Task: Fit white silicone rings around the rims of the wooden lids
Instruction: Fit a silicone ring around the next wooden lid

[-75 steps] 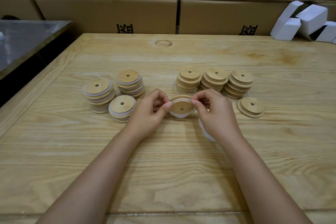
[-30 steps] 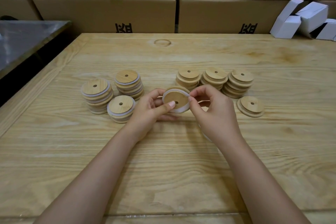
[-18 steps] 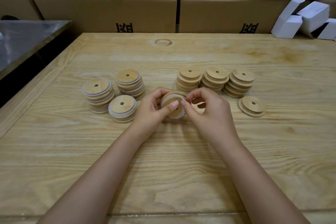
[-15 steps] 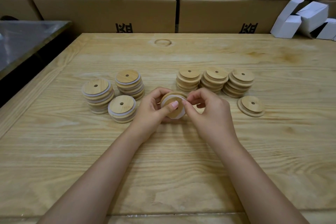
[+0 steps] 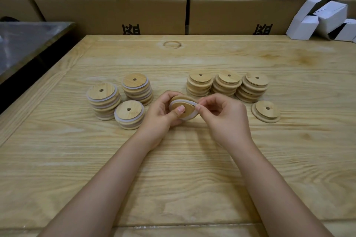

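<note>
My left hand (image 5: 160, 114) grips a round wooden lid (image 5: 187, 108) tilted above the table, thumb pressed on its face. A white silicone ring (image 5: 185, 102) runs around the lid's rim. My right hand (image 5: 223, 119) pinches the ring at the lid's right edge. Left of my hands stand three stacks of lids with white rings on them (image 5: 104, 100), (image 5: 137, 88), (image 5: 129, 114). Behind my right hand are three stacks of bare wooden lids (image 5: 200, 82), (image 5: 227, 83), (image 5: 253, 86). One bare lid (image 5: 266, 111) lies alone at the right.
The wooden table (image 5: 173, 169) spreads wide in front of me. Cardboard boxes (image 5: 115, 13) line its far edge. Folded white cartons (image 5: 325, 21) pile up at the back right. A dark metal surface (image 5: 25, 44) lies beyond the table's left edge.
The lid has gone from lying low between both hands to being lifted and tilted. The ring now sits closer around its rim, and my right fingers have worked along the edge.
</note>
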`<action>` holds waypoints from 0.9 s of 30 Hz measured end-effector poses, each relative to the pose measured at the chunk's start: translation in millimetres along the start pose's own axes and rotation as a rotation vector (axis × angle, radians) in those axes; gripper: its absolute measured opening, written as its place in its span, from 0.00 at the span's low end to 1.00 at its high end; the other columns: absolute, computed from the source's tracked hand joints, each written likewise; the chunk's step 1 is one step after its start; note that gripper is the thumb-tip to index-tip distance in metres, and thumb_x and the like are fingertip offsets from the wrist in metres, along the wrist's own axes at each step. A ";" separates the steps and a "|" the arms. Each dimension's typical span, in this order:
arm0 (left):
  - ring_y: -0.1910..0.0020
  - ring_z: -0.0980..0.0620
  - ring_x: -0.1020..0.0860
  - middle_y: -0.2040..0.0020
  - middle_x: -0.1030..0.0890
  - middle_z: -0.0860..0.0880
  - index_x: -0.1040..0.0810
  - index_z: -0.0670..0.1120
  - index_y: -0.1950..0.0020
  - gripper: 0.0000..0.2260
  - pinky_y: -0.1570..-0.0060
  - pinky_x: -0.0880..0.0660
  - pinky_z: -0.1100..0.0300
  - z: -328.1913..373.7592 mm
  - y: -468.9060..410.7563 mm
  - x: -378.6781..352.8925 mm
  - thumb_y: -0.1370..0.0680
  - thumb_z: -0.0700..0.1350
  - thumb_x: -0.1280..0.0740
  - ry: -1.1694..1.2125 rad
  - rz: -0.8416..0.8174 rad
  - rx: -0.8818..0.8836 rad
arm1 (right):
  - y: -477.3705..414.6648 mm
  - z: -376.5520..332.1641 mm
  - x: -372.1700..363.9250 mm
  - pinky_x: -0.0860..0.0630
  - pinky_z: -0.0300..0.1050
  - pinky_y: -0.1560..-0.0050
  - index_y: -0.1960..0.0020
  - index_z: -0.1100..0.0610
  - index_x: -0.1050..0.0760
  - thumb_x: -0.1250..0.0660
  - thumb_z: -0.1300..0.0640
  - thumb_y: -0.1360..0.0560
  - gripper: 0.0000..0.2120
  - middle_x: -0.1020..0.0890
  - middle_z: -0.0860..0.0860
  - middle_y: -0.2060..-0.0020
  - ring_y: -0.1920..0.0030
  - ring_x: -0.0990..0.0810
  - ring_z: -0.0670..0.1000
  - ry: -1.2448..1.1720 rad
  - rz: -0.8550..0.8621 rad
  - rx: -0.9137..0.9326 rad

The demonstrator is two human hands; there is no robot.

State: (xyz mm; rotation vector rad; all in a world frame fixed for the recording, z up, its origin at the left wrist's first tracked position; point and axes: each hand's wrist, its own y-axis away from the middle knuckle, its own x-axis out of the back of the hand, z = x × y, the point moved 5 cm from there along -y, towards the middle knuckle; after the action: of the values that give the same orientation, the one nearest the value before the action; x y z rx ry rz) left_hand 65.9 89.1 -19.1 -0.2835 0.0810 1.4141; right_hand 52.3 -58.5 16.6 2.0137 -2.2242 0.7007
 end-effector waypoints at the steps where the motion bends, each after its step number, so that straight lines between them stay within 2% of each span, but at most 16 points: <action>1: 0.55 0.54 0.22 0.58 0.22 0.52 0.26 0.46 0.51 0.08 0.52 0.21 0.54 -1.0 0.1 0.7 0.28 0.38 0.34 0.032 -0.008 0.010 | -0.1 -1.1 0.0 0.21 0.41 0.55 0.64 0.50 0.22 0.28 0.61 0.30 0.08 0.16 0.45 0.64 0.61 0.19 0.42 -0.002 -0.016 0.010; 6: 0.55 0.51 0.21 0.58 0.21 0.50 0.25 0.47 0.51 0.09 0.51 0.22 0.48 -4.5 0.1 3.0 0.29 0.40 0.30 0.066 -0.039 0.066 | 0.1 -2.5 -0.2 0.21 0.46 0.54 0.63 0.50 0.22 0.29 0.60 0.29 0.08 0.17 0.46 0.63 0.61 0.19 0.44 0.007 -0.074 0.029; 10: 0.59 0.51 0.20 0.58 0.21 0.49 0.25 0.46 0.52 0.08 0.61 0.19 0.52 -0.5 -0.2 3.2 0.28 0.43 0.30 0.014 -0.025 0.061 | 1.3 -3.9 -1.5 0.22 0.44 0.54 0.62 0.50 0.24 0.30 0.61 0.28 0.08 0.18 0.45 0.63 0.61 0.20 0.42 0.013 -0.073 0.054; 14: 0.63 0.51 0.20 0.60 0.20 0.47 0.23 0.43 0.51 0.09 0.67 0.19 0.54 5.1 3.4 -3.5 0.28 0.45 0.35 -0.104 -0.056 0.044 | 2.0 -5.0 -2.6 0.23 0.48 0.52 0.61 0.50 0.25 0.31 0.60 0.27 0.07 0.19 0.44 0.63 0.58 0.20 0.45 0.057 -0.064 0.078; 18: 0.65 0.48 0.19 0.59 0.21 0.44 0.24 0.42 0.50 0.07 0.69 0.19 0.50 4.3 5.0 -5.4 0.26 0.41 0.35 -0.095 -0.036 0.056 | 3.8 -6.0 -3.1 0.26 0.39 0.54 0.60 0.52 0.24 0.30 0.58 0.28 0.04 0.20 0.43 0.63 0.58 0.23 0.41 0.119 -0.034 0.114; 23: 0.61 0.45 0.19 0.55 0.21 0.42 0.28 0.44 0.50 0.09 0.62 0.21 0.40 0.9 4.1 -5.7 0.29 0.43 0.35 0.029 0.002 0.096 | 7.3 -10.1 -5.1 0.30 0.35 0.55 0.57 0.57 0.24 0.30 0.59 0.29 0.03 0.21 0.46 0.61 0.58 0.26 0.43 0.255 0.019 0.195; 25: 0.61 0.45 0.19 0.55 0.21 0.42 0.28 0.46 0.50 0.08 0.62 0.20 0.40 1.9 3.5 -4.3 0.28 0.42 0.35 0.035 0.005 0.087 | 7.4 -10.3 -4.5 0.31 0.34 0.56 0.57 0.58 0.23 0.30 0.59 0.29 0.03 0.20 0.47 0.61 0.59 0.26 0.42 0.263 0.031 0.188; 27: 0.64 0.48 0.19 0.56 0.22 0.43 0.28 0.46 0.49 0.07 0.66 0.19 0.47 4.6 3.6 -2.6 0.25 0.38 0.36 -0.032 0.010 0.051 | 6.9 -9.5 -3.9 0.28 0.36 0.55 0.57 0.58 0.22 0.30 0.59 0.28 0.02 0.19 0.47 0.62 0.60 0.23 0.43 0.247 0.040 0.164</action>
State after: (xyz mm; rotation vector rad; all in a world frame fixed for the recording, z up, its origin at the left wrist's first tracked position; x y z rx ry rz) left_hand 61.4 88.1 -14.6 -0.2187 0.0919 1.4244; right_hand 43.9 -51.1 21.8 1.8339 -2.1304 1.1039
